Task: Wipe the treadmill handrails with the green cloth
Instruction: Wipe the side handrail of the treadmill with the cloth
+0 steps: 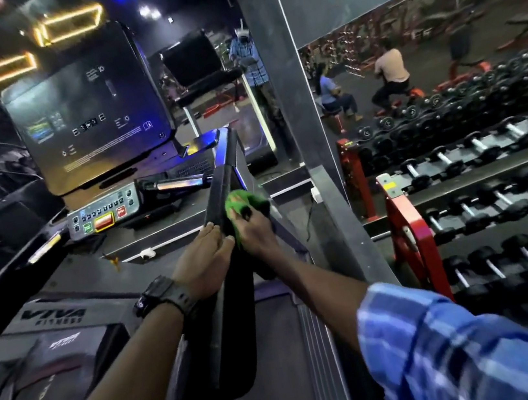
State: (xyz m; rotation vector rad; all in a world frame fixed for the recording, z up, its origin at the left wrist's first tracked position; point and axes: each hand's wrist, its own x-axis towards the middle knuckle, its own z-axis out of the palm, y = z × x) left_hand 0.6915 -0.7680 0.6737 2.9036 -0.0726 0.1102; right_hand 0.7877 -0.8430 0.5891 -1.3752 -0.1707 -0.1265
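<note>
Green cloth point(239, 203) on handrail point(220, 185); dumbbell rack point(407, 213) near.

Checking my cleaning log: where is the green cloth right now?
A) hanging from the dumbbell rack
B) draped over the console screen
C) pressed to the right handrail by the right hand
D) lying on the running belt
C: the right hand grips the green cloth against the right handrail.

A bright green cloth point(239, 203), bunched up, is pressed against the right side of a dark, flat-topped treadmill handrail point(216, 186). The handrail slopes up toward the console.
</note>
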